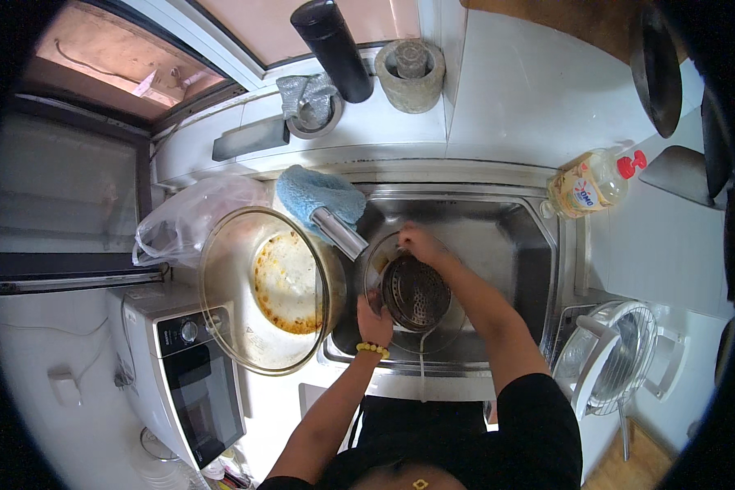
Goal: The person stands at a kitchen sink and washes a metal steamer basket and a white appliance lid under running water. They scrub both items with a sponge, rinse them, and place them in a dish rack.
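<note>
A round appliance lid (418,297) with a dark perforated metal cover lies in the steel sink (490,226). A clear rim surrounds the cover, and a pale cord (422,367) runs from it over the front edge. My left hand (375,313) grips the lid's left side, fingers partly hidden. My right hand (421,243), fingers curled, is at the lid's far rim; whether it holds something small cannot be told. Left of the sink stands a large glass bowl (285,282) with brown and yellow residue around its bottom.
A blue cloth (312,190) is draped over the chrome faucet (340,233) beside my hands. A plastic bag (202,211) and a microwave (199,380) stand left. A pump soap bottle (588,187) sits at the back right corner; a wire rack (634,355) is at right.
</note>
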The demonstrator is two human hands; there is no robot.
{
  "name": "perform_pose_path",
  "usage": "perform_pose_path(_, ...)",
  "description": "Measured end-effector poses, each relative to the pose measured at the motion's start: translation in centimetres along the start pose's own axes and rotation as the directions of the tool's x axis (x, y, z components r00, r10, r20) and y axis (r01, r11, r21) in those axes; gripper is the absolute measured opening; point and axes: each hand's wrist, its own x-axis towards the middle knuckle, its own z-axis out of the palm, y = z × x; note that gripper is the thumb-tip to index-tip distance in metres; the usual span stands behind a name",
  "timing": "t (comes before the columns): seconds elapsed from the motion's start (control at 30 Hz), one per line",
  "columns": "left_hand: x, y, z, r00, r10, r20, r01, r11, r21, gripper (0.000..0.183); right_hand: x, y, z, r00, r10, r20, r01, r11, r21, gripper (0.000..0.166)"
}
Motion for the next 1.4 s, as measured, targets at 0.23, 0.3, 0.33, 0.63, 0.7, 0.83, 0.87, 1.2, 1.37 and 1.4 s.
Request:
perform_pose_path(0.23, -0.6, 0.6, -1.1, 0.999, -0.025, -0.042, 0.026, 0.999, 0.025, 0.039, -0.1, -7.8, 3.2, 0.983, -0.137, 0.123, 0.104, 0.965, 0.241, 0.011)
perform_pose_path(0.3, 0.0, 1.0, -1.0, 0.999, -0.002, -0.044, 0.001, 1.0, -0.025, 0.038, 0.5, -6.2, 2.6, 0.993, -0.094, 0.071, 0.079, 0.979, 0.19, 0.01)
perform_pose_path(0.33, -0.3, 1.1, -0.5, 1.0, 0.011, -0.026, -0.013, 0.998, -0.063, 0.038, 0.0, -2.5, 1.7, 1.0, -0.008, -0.004, 0.008, 0.993, 0.115, 0.01)
perform_pose_path(0.63, -0.1, 1.0, -0.9, 0.999, -0.017, -0.049, 0.019, 0.998, 0.061, 0.035, 0.6, -6.1, 3.7, 0.998, 0.068, 0.012, -0.069, 0.972, 0.225, 0.01)
perform_pose_path(0.7, -0.1, 1.4, -0.5, 0.999, -0.019, -0.049, 0.021, 0.999, 0.044, 0.034, 1.0, -4.6, 3.4, 0.964, 0.157, -0.215, -0.153, 0.988, 0.035, 0.007)
perform_pose_path(0.83, 0.0, -1.0, -0.1, 0.999, 0.012, -0.052, -0.015, 0.998, -0.055, 0.026, -0.7, -8.3, 5.2, 0.929, 0.193, -0.316, -0.244, 0.961, -0.129, 0.013)
perform_pose_path(0.87, 0.1, -2.0, 0.1, 0.998, 0.039, -0.055, -0.044, 0.995, -0.087, 0.024, -1.9, -9.8, 6.0, 0.929, 0.216, -0.301, -0.25, 0.965, -0.078, 0.015)
perform_pose_path(1.2, 0.3, 0.4, -0.4, 0.9, -0.298, 0.319, 0.436, 0.614, -0.658, 0.062, -8.4, -15.8, 6.4, 0.976, 0.212, -0.044, -0.214, 0.924, -0.316, 0.042)
perform_pose_path(1.37, 1.1, -2.5, -0.3, 0.903, -0.277, 0.329, 0.429, 0.62, -0.656, 0.066, -6.8, -16.6, 6.8, 0.952, 0.303, 0.029, -0.275, 0.898, -0.344, 0.041)
perform_pose_path(1.4, 0.8, -2.0, -0.6, 0.899, -0.306, 0.312, 0.437, 0.606, -0.665, 0.065, -8.9, -17.3, 6.6, 0.955, 0.29, 0.065, -0.25, 0.903, -0.348, 0.041)
